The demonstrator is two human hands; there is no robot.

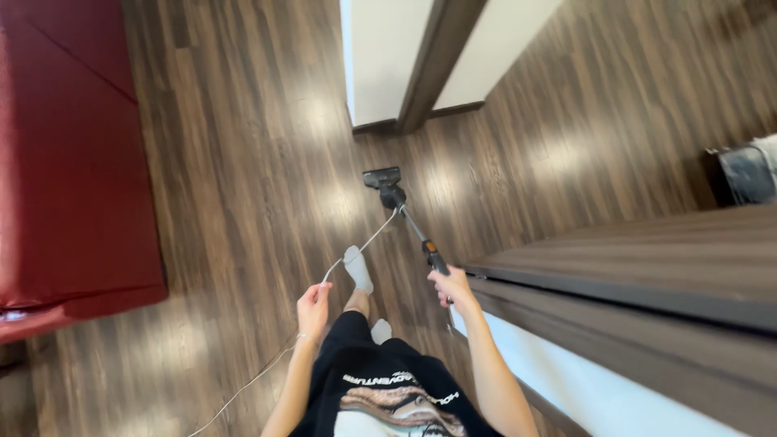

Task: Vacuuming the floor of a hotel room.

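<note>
Two hands at work: right hand [453,287] fingers wrapped round the vacuum [402,212] handle, its head on the wood floor [243,162] well ahead of them; left hand [312,307] fingers pinching the white cord [356,249], best held slack and clear of the head.

I see a slim dark stick vacuum [409,220], tilted, black floor head [382,177] flat on wooden planks near a doorframe, orange-banded handle, thin white cord [356,251] trailing left from its neck.
</note>
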